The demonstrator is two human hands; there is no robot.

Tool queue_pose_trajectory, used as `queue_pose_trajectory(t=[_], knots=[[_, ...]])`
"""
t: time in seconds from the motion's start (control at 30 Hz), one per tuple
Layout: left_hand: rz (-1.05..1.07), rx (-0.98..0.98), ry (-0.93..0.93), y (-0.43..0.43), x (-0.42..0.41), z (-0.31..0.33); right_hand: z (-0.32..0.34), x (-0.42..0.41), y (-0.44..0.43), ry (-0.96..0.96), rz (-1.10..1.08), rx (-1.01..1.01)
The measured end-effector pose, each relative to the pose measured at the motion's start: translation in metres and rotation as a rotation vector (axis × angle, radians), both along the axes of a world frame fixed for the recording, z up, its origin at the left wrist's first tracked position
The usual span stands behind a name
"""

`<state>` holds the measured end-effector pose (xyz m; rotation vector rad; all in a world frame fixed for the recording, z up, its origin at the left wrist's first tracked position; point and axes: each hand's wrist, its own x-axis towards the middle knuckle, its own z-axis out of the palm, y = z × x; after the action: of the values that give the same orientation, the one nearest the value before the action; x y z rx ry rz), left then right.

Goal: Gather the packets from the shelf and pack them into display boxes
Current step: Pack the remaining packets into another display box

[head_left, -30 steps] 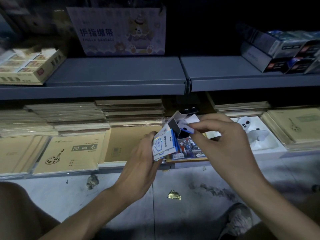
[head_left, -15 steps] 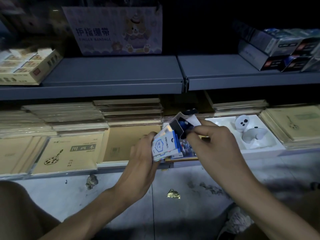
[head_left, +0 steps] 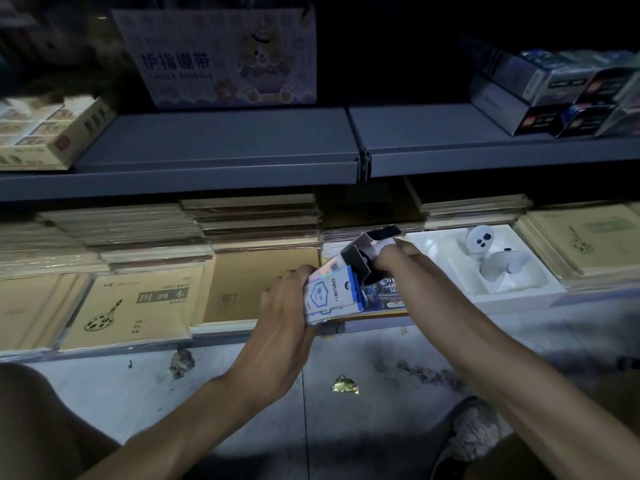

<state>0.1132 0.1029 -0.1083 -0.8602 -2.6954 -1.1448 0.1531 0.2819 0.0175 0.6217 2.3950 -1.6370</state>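
We crouch in front of a low grey shelf unit (head_left: 214,143) in dim light, and we hold a small white-and-blue display box (head_left: 332,294) in front of the bottom shelf, just above its front edge. Our left hand (head_left: 284,317) is wrapped around the box's left side and base, thumb on top and fingers underneath, so the box sits tilted with its printed face toward us. The box's top flap (head_left: 375,239) stands open, showing a dark inside. Our right hand (head_left: 405,268) reaches into that open end, its fingers closed on something small and white at the mouth; we cannot tell whether it is a packet or part of the flap. Just behind the box, on the bottom shelf, lies a blue printed pack (head_left: 384,294), partly hidden by our hands. To the left of it lie flat stacks of kraft-paper drawing books (head_left: 138,303), one cover printed with a palette design. To the right sits a white moulded tray (head_left: 446,268) holding a white controller-shaped device (head_left: 485,242), and further right another stack of kraft books (head_left: 585,244). On the upper shelf stand a pastel finger-bandage carton (head_left: 221,57) with a bear on it, a cream box of small packets (head_left: 52,129) at the left, and dark boxed goods (head_left: 561,95) at the right. A scrap of gold foil (head_left: 344,384) lies on the pale floor between our forearms, and a shoe (head_left: 474,431) shows at the lower right.
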Motion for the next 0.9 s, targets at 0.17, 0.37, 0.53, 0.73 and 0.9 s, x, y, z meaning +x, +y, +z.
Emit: queue_pose_trajectory(t=[0.17,0.37,0.53,0.73,0.9], knots=[[-0.048,-0.005,0.006,0.005,-0.004,0.003,-0.012,0.004,0.001,0.295,0.059,0.430],[-0.012,0.051,-0.088,0.003,-0.006,-0.002,-0.023,-0.003,0.017,0.416,0.005,0.329],[-0.073,0.139,-0.204,0.008,-0.003,0.005,-0.025,-0.008,0.020,0.320,0.027,0.217],[-0.144,0.512,-0.722,0.029,0.006,0.034,-0.016,-0.003,0.023,0.354,-0.093,-0.123],[-0.084,0.609,-1.002,0.044,0.009,0.058,-0.023,-0.005,0.031,0.116,-0.117,-0.328]])
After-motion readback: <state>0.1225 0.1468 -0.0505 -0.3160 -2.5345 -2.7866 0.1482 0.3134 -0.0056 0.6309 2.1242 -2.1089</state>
